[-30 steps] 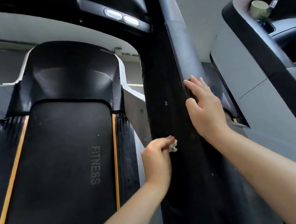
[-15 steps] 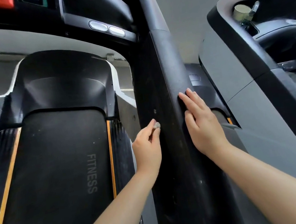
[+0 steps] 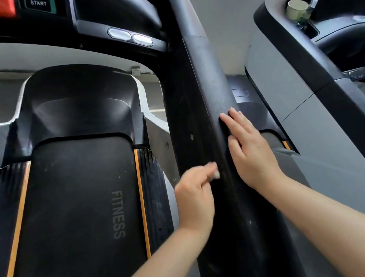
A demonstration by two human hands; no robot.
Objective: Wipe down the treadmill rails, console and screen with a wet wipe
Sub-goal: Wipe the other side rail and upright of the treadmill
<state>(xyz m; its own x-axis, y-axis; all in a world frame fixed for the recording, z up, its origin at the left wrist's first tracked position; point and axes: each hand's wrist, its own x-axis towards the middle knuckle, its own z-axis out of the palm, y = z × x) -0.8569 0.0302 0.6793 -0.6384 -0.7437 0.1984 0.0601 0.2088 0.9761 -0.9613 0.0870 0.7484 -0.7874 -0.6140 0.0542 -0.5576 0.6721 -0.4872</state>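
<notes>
left hand (image 3: pixel 194 198) pinching balled wet wipe (image 3: pixel 216 175) against black treadmill rail (image 3: pixel 199 116), right hand (image 3: pixel 251 151) flat, fingers straight, resting on rail's right side

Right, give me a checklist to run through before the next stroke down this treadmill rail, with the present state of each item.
1. Wet wipe held: ok, the left hand pinches a small wad of it at the fingertips.
2. Wipe against the rail: cannot tell, the hand is blurred and the contact point is unclear.
3. Right hand steady on the rail: ok, its fingers lie flat along the rail's right edge.
4. Right hand out of the wipe's path: ok, it sits to the right of the wipe.
5. Rail clean: not ok, pale specks show on the dark face below the hands.
6. Wipe moist enough: cannot tell.
</notes>
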